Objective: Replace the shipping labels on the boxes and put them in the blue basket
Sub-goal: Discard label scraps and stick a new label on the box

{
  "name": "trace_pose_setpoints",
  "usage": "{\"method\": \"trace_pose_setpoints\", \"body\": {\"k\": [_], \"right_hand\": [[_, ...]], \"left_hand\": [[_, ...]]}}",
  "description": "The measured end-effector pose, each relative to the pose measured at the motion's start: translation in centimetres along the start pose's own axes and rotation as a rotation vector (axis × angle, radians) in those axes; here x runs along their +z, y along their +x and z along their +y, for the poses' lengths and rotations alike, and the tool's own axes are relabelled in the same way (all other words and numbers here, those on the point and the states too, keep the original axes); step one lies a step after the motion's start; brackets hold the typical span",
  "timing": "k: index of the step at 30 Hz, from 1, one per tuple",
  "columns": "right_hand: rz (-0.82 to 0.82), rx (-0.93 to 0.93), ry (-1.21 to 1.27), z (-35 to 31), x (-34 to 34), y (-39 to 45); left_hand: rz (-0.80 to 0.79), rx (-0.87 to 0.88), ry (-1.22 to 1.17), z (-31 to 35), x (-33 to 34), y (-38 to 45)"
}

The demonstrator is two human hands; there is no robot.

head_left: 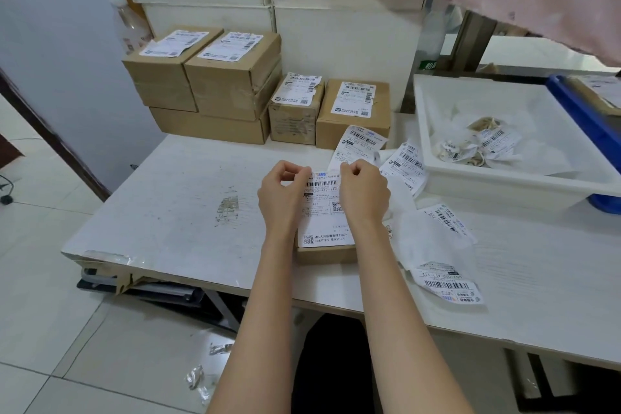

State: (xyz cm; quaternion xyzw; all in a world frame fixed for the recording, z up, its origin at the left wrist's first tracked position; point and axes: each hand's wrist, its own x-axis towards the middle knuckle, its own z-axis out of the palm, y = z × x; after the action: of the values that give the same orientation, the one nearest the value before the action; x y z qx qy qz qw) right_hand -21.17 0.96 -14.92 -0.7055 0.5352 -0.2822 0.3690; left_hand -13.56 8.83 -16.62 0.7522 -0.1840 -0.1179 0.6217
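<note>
Pinching the top edge of a white shipping label (322,208), the left hand (284,193) and right hand (364,191) each have curled fingers in a tight grip on its upper corners, the sheet lying over a small cardboard box (325,254) on the white desk (174,198). Print on the label shows a blue "EMS" mark, a barcode, the line "052-052-A17-112", "A17", and two QR codes; the small characters lower down are too fine to read. Just right of the hands lie loose labels (408,166) with the same kind of barcode, and another one (448,282) sits upside down near the desk's front edge, reading "052-052-A17-112" inverted. Against the wall stand stacked boxes (215,91) and two smaller boxes (331,118), each bearing a worn, partly torn label. A white tray (504,183) at right holds crumpled label scraps (477,146), and the blue basket (584,111) shows only its rim beside the tray, well apart from the box in hand
</note>
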Motion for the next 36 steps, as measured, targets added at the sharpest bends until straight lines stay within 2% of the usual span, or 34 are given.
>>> {"method": "trace_pose_setpoints", "body": {"k": [6, 11, 16, 24, 33, 36], "right_hand": [[-0.036, -0.016, -0.032, -0.2, 0.1, 0.1], [0.003, 0.014, -0.024, -0.2, 0.0, 0.1], [-0.058, -0.021, 0.005, 0.1, 0.4, -0.2], [-0.065, -0.076, 0.013, 0.5, 0.2, -0.5], [-0.089, 0.004, 0.06, 0.0, -0.1, -0.4], [-0.062, -0.003, 0.025, -0.2, -0.2, -0.6]], "left_hand": [[-0.041, -0.006, 0.019, -0.3, 0.0, 0.2], [-0.045, -0.005, 0.054, -0.3, 0.2, 0.3], [-0.103, -0.034, 0.128, 0.2, 0.1, 0.0], [-0.215, -0.06, -0.015, 0.3, -0.3, 0.1], [-0.18, -0.199, -0.093, 0.5, 0.0, 0.5], [-0.164, -0.195, -0.098, 0.5, 0.2, 0.5]]}}
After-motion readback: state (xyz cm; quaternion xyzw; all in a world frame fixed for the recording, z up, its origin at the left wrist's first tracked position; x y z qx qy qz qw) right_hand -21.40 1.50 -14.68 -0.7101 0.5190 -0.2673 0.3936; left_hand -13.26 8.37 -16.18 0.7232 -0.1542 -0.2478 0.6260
